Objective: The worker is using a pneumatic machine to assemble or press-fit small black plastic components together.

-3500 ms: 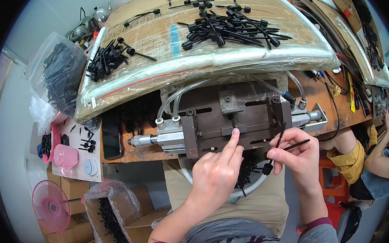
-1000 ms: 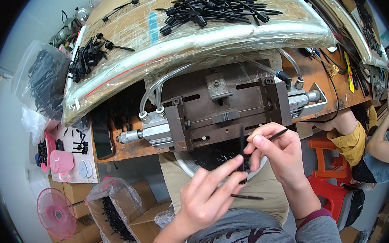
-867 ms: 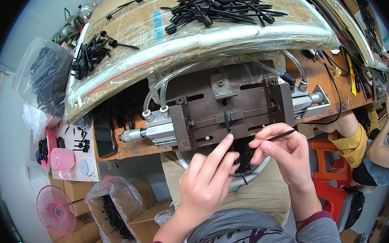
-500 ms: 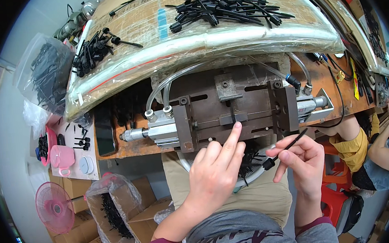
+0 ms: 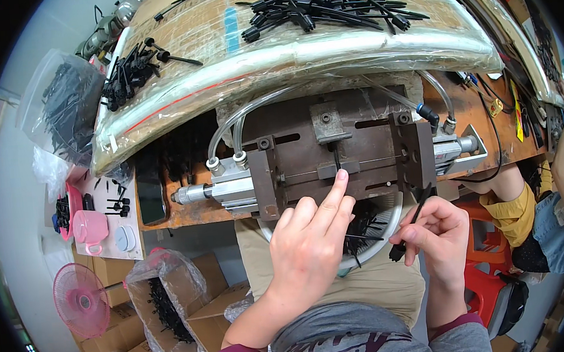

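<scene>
L hand at rod in jig – R hand holds blk pc.

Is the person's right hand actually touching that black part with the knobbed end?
Touching. The head view shows the right hand pinching the black part between thumb and fingers, its knobbed end poking out below.

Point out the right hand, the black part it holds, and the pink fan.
Right hand (image 5: 440, 231), head view: middle of the hand.
Black part (image 5: 397, 253), head view: its thick end.
Pink fan (image 5: 84, 300), head view: central hub.
</scene>
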Demonstrator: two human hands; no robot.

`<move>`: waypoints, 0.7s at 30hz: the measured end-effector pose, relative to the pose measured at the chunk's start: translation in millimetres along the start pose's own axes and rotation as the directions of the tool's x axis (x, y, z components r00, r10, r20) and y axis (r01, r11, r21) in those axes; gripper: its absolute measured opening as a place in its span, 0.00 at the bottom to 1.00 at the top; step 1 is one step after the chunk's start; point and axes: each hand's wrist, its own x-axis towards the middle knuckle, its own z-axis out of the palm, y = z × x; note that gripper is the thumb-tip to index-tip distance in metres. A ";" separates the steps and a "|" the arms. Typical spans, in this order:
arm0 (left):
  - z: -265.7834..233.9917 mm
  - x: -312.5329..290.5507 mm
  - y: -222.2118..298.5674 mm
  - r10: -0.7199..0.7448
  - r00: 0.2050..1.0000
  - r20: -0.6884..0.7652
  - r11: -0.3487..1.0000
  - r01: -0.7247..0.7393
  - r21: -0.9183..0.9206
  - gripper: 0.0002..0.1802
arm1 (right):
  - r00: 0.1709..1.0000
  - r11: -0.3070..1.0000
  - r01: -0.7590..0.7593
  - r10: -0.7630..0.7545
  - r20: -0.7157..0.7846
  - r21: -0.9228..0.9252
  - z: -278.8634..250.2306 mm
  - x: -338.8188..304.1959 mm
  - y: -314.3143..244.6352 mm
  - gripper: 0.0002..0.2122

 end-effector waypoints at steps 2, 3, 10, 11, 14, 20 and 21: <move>-0.4 1.0 0.6 0.000 1.000 0.000 1.000 0.000 0.000 0.16 | 1.000 1.000 0.000 0.000 -0.005 0.000 0.2 0.0 2.7 0.04; -0.5 1.5 0.5 0.004 1.000 -0.002 1.000 -0.004 -0.001 0.16 | 1.000 1.000 -0.001 0.001 -0.006 0.000 0.7 0.4 3.6 0.05; -13.9 -6.1 1.5 0.048 0.999 -0.019 0.948 -0.051 -0.314 0.21 | 1.000 1.000 0.008 -0.008 0.018 0.007 3.2 2.2 4.1 0.05; -21.7 -7.2 8.2 0.062 0.998 -0.004 0.924 -0.059 -0.378 0.21 | 1.000 1.000 0.008 -0.008 0.021 0.012 2.7 2.4 4.8 0.05; -18.7 -16.4 17.5 0.159 0.987 -0.024 0.891 -0.154 -0.427 0.22 | 0.996 0.999 -0.013 0.010 0.085 0.036 6.3 1.9 9.4 0.04; -15.6 -24.6 20.7 0.118 0.992 -0.053 0.902 -0.129 -0.412 0.22 | 0.995 0.991 0.022 -0.035 0.098 0.130 10.8 3.6 13.4 0.04; -18.1 -25.7 20.8 0.125 0.991 -0.042 0.907 -0.131 -0.401 0.22 | 0.995 0.987 0.001 -0.017 0.096 0.163 11.9 6.1 10.3 0.05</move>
